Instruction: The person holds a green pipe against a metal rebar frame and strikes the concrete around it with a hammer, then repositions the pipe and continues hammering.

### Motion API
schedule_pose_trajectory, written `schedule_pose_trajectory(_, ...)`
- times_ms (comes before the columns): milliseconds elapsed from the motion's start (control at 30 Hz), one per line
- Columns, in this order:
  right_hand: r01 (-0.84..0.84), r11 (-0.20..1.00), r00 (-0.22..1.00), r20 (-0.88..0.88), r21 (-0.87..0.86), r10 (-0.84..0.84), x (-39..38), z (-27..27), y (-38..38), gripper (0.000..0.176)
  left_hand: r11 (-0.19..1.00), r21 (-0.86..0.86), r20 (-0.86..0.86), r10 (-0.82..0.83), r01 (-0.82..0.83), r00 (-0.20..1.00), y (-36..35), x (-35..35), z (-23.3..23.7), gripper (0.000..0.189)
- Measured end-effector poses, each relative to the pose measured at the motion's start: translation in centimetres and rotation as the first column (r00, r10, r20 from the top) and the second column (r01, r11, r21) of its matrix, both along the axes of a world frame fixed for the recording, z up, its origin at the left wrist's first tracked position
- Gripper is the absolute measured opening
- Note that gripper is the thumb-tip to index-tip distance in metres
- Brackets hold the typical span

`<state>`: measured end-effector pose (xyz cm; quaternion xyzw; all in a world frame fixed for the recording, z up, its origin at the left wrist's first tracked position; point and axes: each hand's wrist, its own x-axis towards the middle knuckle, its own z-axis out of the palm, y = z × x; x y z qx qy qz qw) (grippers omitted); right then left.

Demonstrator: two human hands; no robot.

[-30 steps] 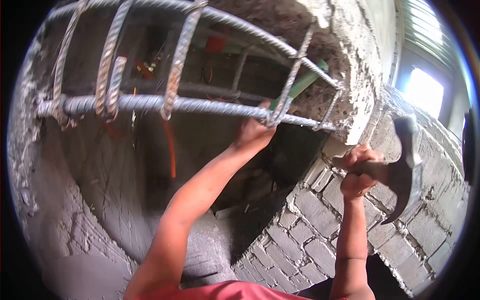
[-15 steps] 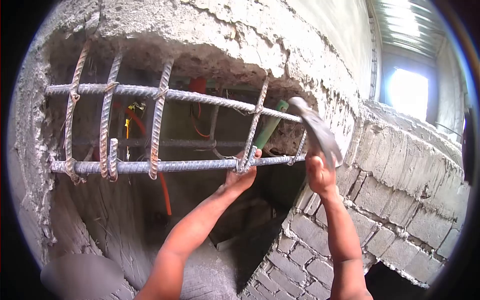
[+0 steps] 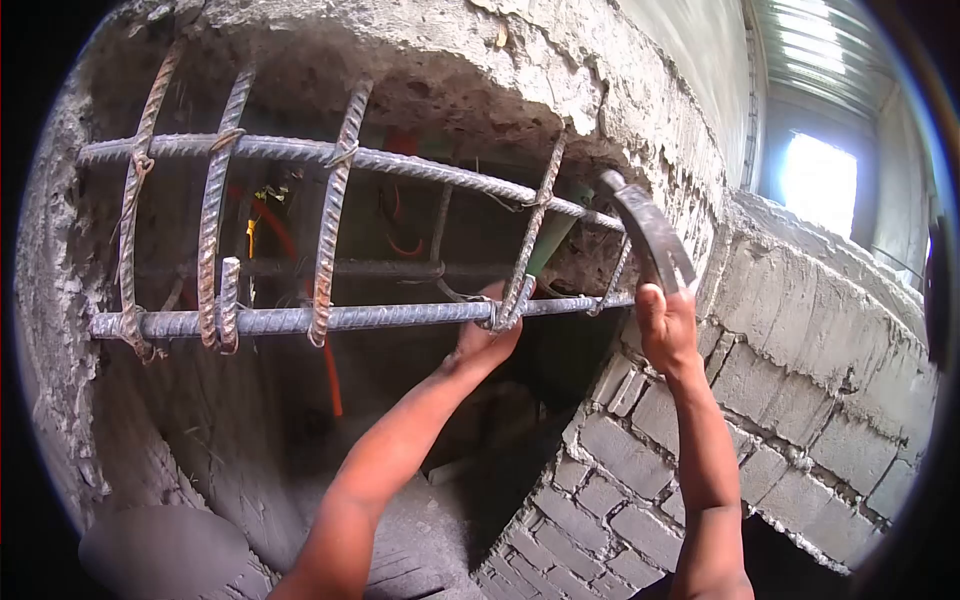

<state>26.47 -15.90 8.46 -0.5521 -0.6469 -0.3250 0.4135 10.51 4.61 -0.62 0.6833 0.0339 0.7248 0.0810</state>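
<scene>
My right hand (image 3: 672,328) is closed round the handle of a claw hammer (image 3: 648,225), which it raises beside the broken concrete edge. The hammer's claw points down toward my wrist, and its face is up and to the left. My left hand (image 3: 488,335) reaches behind the lower steel rebar (image 3: 400,317) and is closed on a green chisel-like bar (image 3: 552,240). That bar slants up and right behind the rebar cage, toward the concrete. Its lower end and most of my left fingers are hidden by the rebar and a tied stirrup (image 3: 533,225).
Rough broken concrete (image 3: 560,70) overhangs the exposed rebar. An orange conduit (image 3: 332,370) hangs inside the opening. A block wall (image 3: 640,450) slopes along the right. A bright window opening (image 3: 819,185) lies beyond, and a blurred rounded shape (image 3: 165,550) is at lower left.
The hammer and my right hand have moved right, away from the green bar's upper end. My left hand keeps its hold. The view has shifted slightly.
</scene>
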Motion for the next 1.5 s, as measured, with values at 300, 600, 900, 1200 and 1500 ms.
schedule_pose_trajectory(300,-0.231,0.960,0.970,-0.043,0.156,0.240,-1.8,-1.2,-0.9,0.049,0.997,-0.066,0.022,-0.031,0.033,0.999,-1.1,-0.4,0.9,0.023)
schedule_pose_trajectory(600,-0.455,0.850,0.862,-0.108,0.266,0.495,-0.3,-3.7,-1.7,0.071,0.996,-0.039,-0.002,0.081,-0.081,0.997,0.7,-2.2,-2.6,0.021)
schedule_pose_trajectory(900,-0.541,0.805,0.790,-0.181,0.244,0.586,0.7,-7.1,-1.8,0.068,0.946,-0.167,-0.141,-0.302,0.277,0.943,2.7,-0.7,-3.1,0.038)
schedule_pose_trajectory(1200,-0.585,0.700,0.684,-0.214,0.410,0.697,0.1,-9.4,-0.1,0.069,0.977,0.083,0.127,0.183,-0.195,0.975,-2.0,-2.4,0.1,0.024)
schedule_pose_trajectory(1500,-0.571,0.754,0.770,-0.106,0.326,0.629,2.2,-14.9,0.7,0.068,0.998,-0.068,-0.045,-0.017,0.014,0.999,0.6,-2.8,-3.9,0.062)
